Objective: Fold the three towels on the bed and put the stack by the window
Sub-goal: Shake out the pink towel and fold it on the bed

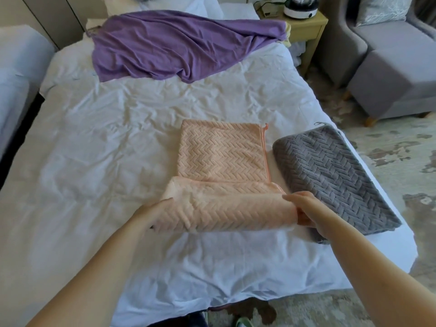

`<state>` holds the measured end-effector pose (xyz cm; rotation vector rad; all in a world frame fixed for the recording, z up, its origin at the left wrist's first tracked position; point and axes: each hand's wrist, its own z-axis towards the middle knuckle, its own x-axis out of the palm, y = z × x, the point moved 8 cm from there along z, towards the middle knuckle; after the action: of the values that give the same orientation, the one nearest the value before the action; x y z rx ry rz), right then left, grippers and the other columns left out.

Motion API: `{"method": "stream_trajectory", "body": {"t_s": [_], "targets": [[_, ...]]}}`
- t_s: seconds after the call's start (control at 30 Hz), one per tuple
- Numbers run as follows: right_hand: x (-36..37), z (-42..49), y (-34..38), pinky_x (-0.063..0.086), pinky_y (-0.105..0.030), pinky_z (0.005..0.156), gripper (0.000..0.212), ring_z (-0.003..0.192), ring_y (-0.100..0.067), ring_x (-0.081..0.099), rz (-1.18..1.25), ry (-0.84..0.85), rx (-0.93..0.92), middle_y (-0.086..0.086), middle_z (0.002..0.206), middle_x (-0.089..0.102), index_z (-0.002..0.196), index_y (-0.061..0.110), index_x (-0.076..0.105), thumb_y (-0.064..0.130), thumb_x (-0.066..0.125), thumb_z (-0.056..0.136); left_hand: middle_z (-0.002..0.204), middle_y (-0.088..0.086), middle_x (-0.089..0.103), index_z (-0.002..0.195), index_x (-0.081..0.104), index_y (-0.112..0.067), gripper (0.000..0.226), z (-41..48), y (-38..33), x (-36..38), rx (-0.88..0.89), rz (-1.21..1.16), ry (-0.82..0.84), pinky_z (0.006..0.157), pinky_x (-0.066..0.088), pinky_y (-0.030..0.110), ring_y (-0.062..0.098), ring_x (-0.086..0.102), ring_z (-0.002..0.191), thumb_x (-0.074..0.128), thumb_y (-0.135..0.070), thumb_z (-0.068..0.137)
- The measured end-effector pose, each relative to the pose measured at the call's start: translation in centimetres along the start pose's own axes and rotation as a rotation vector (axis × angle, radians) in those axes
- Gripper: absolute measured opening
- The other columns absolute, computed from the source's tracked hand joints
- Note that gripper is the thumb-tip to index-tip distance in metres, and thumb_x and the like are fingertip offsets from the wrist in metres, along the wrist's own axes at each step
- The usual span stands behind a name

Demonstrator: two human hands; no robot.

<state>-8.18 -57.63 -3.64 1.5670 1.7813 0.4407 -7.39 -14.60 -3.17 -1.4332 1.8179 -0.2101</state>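
Here, 2 hands lift the near end of a peach towel (221,152) on a white-sheeted bed (118,149).

The left hand (151,213) grips the towel's near-left corner, its fingers mostly hidden under the cloth, and the right hand (304,208) pinches the near-right corner between thumb and fingers; the raised end curls up over the part lying flat, which shows a herringbone weave and an orange edge along its right side. Just beside it to the right, not touching, a grey towel (335,175) with the same weave lies already folded near the bed's right edge. A purple towel (179,46) sprawls unfolded and rumpled well apart at the far end of the bed. Beyond the bed's right side stand a yellow bedside table (306,27) and a grey armchair (389,55).
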Motion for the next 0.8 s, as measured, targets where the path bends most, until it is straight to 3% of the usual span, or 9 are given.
{"method": "stream_trajectory", "body": {"t_s": [0.07, 0.13, 0.2, 0.27, 0.4, 0.5, 0.6, 0.7, 0.8], "targets": [[0.9, 1.1, -1.3, 0.057, -0.040, 0.083, 0.056, 0.091, -0.029, 0.067, -0.095, 0.028, 0.117, -0.014, 0.103, 0.066, 0.113, 0.014, 0.055, 0.056, 0.066, 0.077, 0.090, 0.002, 0.066, 0.095, 0.064, -0.020, 0.040, 1.5, 0.9, 0.9, -0.078, 0.073, 0.087, 0.056, 0.036, 0.027, 0.017, 0.060, 0.076, 0.061, -0.058, 0.081], [1.7, 2.2, -2.0, 0.056, -0.035, 0.073, 0.060, 0.082, -0.025, 0.066, -0.194, 0.022, 0.130, -0.009, 0.093, 0.066, 0.110, 0.006, 0.058, 0.058, 0.061, 0.081, 0.101, 0.006, 0.066, 0.101, 0.063, -0.014, 0.048, 3.5, 1.0, 1.5, -0.043, 0.102, 0.076, 0.068, 0.044, 0.030, 0.023, 0.061, 0.088, 0.062, -0.058, 0.081], [2.5, 3.4, -2.1, 0.054, -0.034, 0.074, 0.053, 0.080, -0.022, 0.063, -0.171, -0.003, 0.082, -0.006, 0.090, 0.064, 0.106, 0.004, 0.062, 0.052, 0.059, 0.084, 0.099, 0.008, 0.063, 0.099, 0.059, -0.011, 0.044, 5.2, 0.3, 2.1, 0.070, 0.095, 0.002, 0.076, 0.045, 0.033, 0.027, 0.059, 0.090, 0.061, -0.052, 0.084], [2.8, 4.0, -2.1, 0.055, -0.039, 0.081, 0.042, 0.088, -0.023, 0.063, -0.139, -0.069, 0.040, -0.006, 0.096, 0.064, 0.103, 0.010, 0.059, 0.049, 0.058, 0.087, 0.093, 0.008, 0.059, 0.095, 0.055, -0.010, 0.038, 5.9, -0.8, 3.0, 0.186, 0.122, -0.059, 0.071, 0.040, 0.032, 0.027, 0.056, 0.087, 0.060, -0.047, 0.087], [3.0, 4.6, -1.1, 0.044, -0.030, 0.065, 0.032, 0.080, -0.011, 0.055, -0.150, -0.243, -0.098, 0.000, 0.094, 0.061, 0.102, 0.018, 0.057, 0.048, 0.053, 0.090, 0.071, 0.002, 0.049, 0.074, 0.042, -0.016, 0.031, 5.8, -2.9, 3.5, 0.430, 0.088, -0.164, 0.061, 0.035, 0.033, 0.024, 0.049, 0.073, 0.054, -0.037, 0.093], [2.5, 5.1, -0.2, 0.039, -0.024, 0.058, 0.033, 0.078, -0.007, 0.054, -0.043, -0.319, -0.170, 0.005, 0.090, 0.061, 0.093, 0.026, 0.059, 0.054, 0.045, 0.091, 0.074, -0.004, 0.054, 0.076, 0.046, -0.021, 0.027, 5.9, -4.5, 2.4, 0.540, -0.060, -0.213, 0.063, 0.039, 0.024, 0.013, 0.052, 0.073, 0.047, -0.040, 0.095], [2.3, 6.7, 0.4, 0.041, -0.027, 0.063, 0.041, 0.080, -0.013, 0.057, -0.023, -0.381, -0.149, 0.000, 0.093, 0.063, 0.090, 0.018, 0.061, 0.054, 0.042, 0.092, 0.094, 0.003, 0.060, 0.096, 0.055, -0.017, 0.025, 7.8, -5.1, 3.3, 0.518, 0.000, -0.187, 0.076, 0.036, 0.027, 0.021, 0.057, 0.094, 0.042, -0.038, 0.098], [3.4, 8.2, -0.5, 0.039, -0.032, 0.078, 0.048, 0.095, -0.026, 0.056, -0.211, -0.380, -0.062, -0.006, 0.101, 0.058, 0.107, 0.007, 0.058, 0.050, 0.040, 0.094, 0.117, 0.015, 0.059, 0.114, 0.054, -0.010, 0.040, 9.7, -3.5, 4.6, 0.318, 0.297, -0.201, 0.082, 0.038, 0.035, 0.034, 0.055, 0.109, 0.034, -0.042, 0.100], [3.2, 7.6, -0.2, 0.038, -0.033, 0.068, 0.033, 0.083, -0.024, 0.055, -0.242, -0.448, -0.157, 0.001, 0.084, 0.060, 0.085, 0.015, 0.056, 0.046, 0.046, 0.093, 0.124, 0.019, 0.052, 0.117, 0.051, -0.007, 0.034, 8.7, -3.6, 3.8, 0.326, 0.399, -0.347, 0.085, 0.042, 0.043, 0.039, 0.053, 0.109, 0.041, -0.034, 0.098]]}}
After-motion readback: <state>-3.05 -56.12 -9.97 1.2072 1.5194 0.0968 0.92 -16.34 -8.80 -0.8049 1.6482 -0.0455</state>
